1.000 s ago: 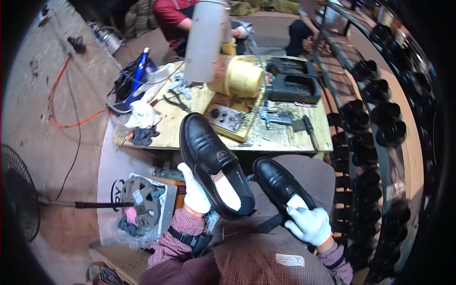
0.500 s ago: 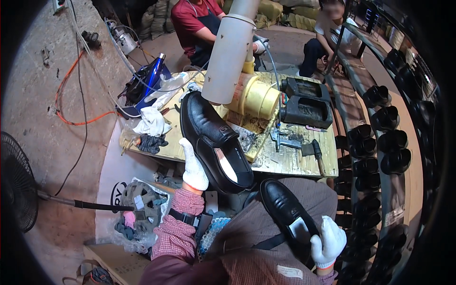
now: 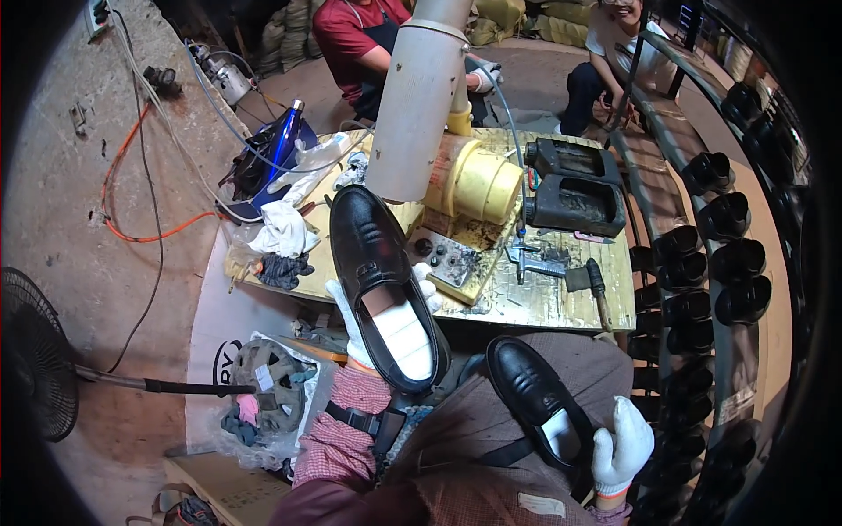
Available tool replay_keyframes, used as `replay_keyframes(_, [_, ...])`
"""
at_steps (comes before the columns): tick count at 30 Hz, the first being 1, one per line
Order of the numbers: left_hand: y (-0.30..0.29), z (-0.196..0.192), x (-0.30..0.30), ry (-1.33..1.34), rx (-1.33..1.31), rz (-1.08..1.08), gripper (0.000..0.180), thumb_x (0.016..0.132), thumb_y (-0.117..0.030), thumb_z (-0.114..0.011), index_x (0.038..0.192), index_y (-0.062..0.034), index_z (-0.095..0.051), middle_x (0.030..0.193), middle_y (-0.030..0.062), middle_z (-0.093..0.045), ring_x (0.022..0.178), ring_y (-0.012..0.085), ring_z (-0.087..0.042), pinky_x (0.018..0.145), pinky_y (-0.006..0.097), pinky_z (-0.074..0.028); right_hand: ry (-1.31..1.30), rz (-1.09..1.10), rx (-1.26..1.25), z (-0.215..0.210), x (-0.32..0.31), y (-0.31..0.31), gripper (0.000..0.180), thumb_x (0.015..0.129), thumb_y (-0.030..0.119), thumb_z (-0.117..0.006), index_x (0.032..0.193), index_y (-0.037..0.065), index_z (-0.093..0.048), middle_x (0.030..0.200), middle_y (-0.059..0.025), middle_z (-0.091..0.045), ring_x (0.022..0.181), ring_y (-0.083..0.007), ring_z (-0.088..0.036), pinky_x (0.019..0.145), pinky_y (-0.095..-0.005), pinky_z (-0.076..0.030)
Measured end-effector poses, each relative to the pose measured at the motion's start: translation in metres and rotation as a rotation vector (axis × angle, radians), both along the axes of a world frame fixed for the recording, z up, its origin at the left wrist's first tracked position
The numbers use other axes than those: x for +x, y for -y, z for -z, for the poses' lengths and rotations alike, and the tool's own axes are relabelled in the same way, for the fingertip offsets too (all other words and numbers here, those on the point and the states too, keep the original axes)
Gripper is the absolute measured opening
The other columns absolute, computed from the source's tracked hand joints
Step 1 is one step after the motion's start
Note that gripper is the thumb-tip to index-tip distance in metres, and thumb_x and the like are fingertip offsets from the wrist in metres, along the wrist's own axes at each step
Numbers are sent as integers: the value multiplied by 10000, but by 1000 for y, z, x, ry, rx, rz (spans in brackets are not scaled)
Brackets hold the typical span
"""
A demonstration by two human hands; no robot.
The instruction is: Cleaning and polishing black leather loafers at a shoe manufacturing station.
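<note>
My left hand (image 3: 353, 326), in a white knit glove, grips a black leather loafer (image 3: 373, 263) from beneath. Its fingertips curl round the shoe's right side, and the palm is hidden under the sole. The loafer is tilted toe-away below a grey metal duct pipe (image 3: 412, 114), its pale insole facing up. A second black loafer (image 3: 526, 377) lies on my lap, toe pointing away. Beside its heel, my right hand (image 3: 623, 447), also white-gloved, is open and holds nothing, thumb apart from the fingers. Whether it touches that shoe I cannot tell.
On the wooden table (image 3: 526, 302) are a yellow motor-like housing (image 3: 482, 184), a spray gun (image 3: 535, 263), a brush (image 3: 598, 294) and black cut-open jugs (image 3: 574, 203). A shoe rack (image 3: 732, 298) stands right, a fan (image 3: 35, 351) left. Two people sit beyond the table.
The held loafer has turned, so its opening and insole now face me more, and my left fingertips show on its right side. My right hand stays beside the lap shoe.
</note>
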State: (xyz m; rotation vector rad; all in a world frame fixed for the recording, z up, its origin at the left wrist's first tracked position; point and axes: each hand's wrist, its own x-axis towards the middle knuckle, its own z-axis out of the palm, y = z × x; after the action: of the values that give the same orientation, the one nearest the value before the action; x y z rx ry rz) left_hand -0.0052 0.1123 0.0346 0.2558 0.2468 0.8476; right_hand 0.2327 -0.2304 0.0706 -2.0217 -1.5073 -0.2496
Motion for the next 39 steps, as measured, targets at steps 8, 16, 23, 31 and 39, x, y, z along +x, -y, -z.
replay_keyframes(8, [-11, 19, 9, -120, 68, -53, 1106, 830, -897, -473, 1489, -10, -432, 1308, 222, -605, 1090, 408, -666, 981, 563, -558, -23, -31, 7, 4, 3, -2, 439, 954, 224, -653, 1298, -49, -641, 1147, -242, -724, 1014, -400, -717, 855, -434, -555])
replay_keyframes(16, [-15, 4, 4, 47, 12, 29, 1287, 724, -986, -463, 1520, 22, -382, 1353, 217, -587, 1127, 400, -646, 1003, 537, -545, -83, -17, -29, 6, 10, -1, 415, 935, 189, -658, 1271, -54, -651, 1142, -245, -725, 1018, -410, -714, 865, -440, -555])
replay_keyframes(23, [42, -11, -15, -245, 34, -3, 1081, 809, -942, -411, 1410, -47, -493, 1210, 172, -656, 982, 301, -679, 889, 448, -592, -108, -40, 60, -6, 5, -19, 392, 851, 272, -768, 1109, -20, -728, 1047, -216, -745, 929, -401, -731, 795, -445, -575])
replay_keyframes(31, [93, 11, -34, -256, -131, 464, 1249, 736, -995, -371, 1488, 0, -428, 1243, 317, -641, 1037, 454, -691, 922, 573, -586, -237, -51, -154, -18, -13, -31, 426, 853, 296, -771, 1166, 17, -700, 1072, -180, -728, 938, -359, -715, 780, -420, -562])
replay_keyframes(39, [85, 4, 5, -244, -104, 129, 1209, 737, -996, -407, 1458, -26, -458, 1224, 206, -634, 1068, 359, -647, 975, 488, -537, -266, -91, -290, 17, -2, -27, 612, 816, 305, -769, 1326, 12, -599, 1109, -184, -687, 965, -366, -685, 816, -449, -554])
